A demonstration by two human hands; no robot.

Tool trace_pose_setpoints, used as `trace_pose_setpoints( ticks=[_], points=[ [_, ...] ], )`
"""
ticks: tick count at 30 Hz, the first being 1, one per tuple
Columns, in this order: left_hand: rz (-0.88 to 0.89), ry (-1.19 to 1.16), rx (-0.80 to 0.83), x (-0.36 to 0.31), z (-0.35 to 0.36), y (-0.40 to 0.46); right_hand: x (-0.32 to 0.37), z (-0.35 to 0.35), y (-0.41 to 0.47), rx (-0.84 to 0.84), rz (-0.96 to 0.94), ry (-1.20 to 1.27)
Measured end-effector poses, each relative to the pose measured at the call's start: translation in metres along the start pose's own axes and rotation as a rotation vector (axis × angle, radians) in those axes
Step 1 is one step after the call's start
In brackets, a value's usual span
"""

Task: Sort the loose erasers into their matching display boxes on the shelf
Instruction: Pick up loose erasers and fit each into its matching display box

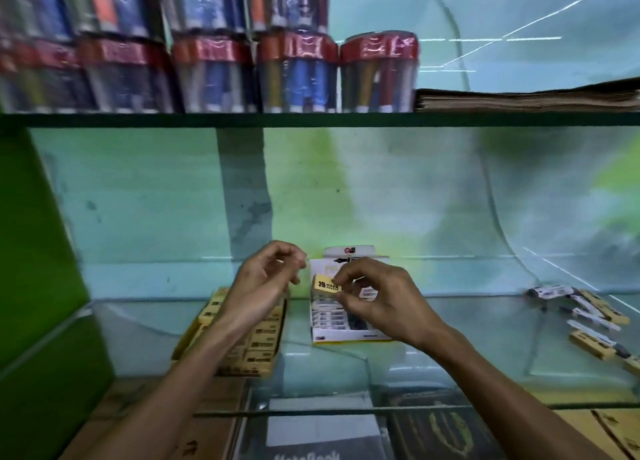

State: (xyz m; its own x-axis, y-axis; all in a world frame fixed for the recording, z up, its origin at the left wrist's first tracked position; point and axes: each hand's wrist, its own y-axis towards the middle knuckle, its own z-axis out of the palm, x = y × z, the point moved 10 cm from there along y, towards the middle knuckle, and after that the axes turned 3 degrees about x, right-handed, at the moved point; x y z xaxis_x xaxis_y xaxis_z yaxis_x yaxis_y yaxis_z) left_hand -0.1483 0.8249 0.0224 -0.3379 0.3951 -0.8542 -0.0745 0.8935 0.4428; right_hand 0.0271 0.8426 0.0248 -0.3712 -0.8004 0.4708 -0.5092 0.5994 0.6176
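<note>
One eraser in hand: the right hand (377, 300) pinches a yellow 2B eraser (327, 284) between thumb and fingertips, at about 9 o'clock of the hand.
Left hand: the left hand (263, 279) hangs just beside the eraser at its 9 o'clock, fingers loosely curled, nothing in it.
Where the eraser is: held above the upper left corner of the white display box (346, 336), whose rows show white-sleeved erasers; its raised header card stands at 12 o'clock.
Matching box, as I judge: the yellow display box (221, 315), at 8 o'clock of the held eraser and partly under the left forearm, holds rows of the same yellow kind, so the eraser probably belongs there.
Done so far: both boxes look well filled, though blur hides any gaps.
Left to do: a loose pile of erasers (588, 317), yellow and white-sleeved mixed, lies on the glass shelf (450, 321) well apart at 3 o'clock; several remain, so sorting appears partway through.
Above: tubs of pens at 12 o'clock, not part of the job.
</note>
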Motion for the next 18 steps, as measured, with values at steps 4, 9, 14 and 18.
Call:
trace_pose_setpoints(
  ticks=[4,9,14,18],
  points=[
    [-0.007,-0.022,-0.163,0.005,-0.056,-0.006,0.015,0.044,0.02,0.13,0.023,-0.027],
    [-0.021,-0.025,-0.216,0.011,-0.086,-0.013,0.033,0.084,0.034,0.303,-0.017,-0.154],
    [-0.012,-0.009,-0.215,0.012,-0.096,-0.016,0.031,0.105,0.042,0.398,0.008,-0.222],
    [-0.001,-0.018,-0.21,0.011,-0.097,-0.015,0.029,0.111,0.045,0.418,0.031,-0.249]
  ],
)
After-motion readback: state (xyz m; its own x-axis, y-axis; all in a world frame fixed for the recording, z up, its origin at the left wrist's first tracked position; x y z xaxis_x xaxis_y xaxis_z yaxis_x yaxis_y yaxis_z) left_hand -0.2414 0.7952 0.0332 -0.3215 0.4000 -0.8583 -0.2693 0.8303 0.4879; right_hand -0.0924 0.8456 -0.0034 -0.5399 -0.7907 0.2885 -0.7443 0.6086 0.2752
